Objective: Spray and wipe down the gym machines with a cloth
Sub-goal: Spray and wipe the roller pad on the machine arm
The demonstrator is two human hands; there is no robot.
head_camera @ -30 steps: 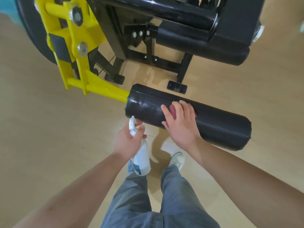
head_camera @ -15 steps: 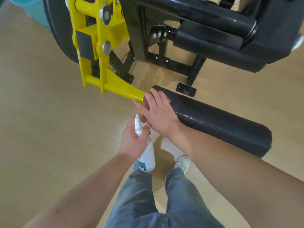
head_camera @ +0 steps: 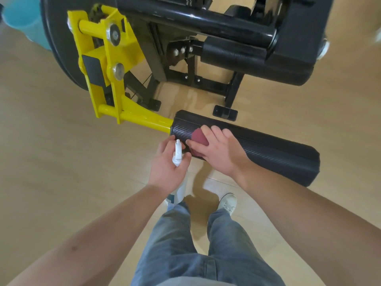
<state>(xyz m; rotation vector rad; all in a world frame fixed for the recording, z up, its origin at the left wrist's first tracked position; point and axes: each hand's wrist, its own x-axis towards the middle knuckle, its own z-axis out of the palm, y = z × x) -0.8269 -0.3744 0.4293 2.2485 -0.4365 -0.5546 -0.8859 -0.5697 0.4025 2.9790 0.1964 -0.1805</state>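
My right hand (head_camera: 218, 153), fingers straight, presses the cloth (head_camera: 199, 137) on the pad (head_camera: 268, 149) near its end; my left hand (head_camera: 167, 164) grips the bottle (head_camera: 179, 193) just beside it. The small cloth could slip from under my fingers, or the bottle could knock the pad.

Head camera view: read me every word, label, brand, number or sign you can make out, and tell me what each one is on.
No text in this view can be read.
Spray bottle: a blue label low on it, partly hidden and too blurred to read.
Black roller pad: only a woven texture, no marking shows.
Yellow arm: no lettering or number shows.
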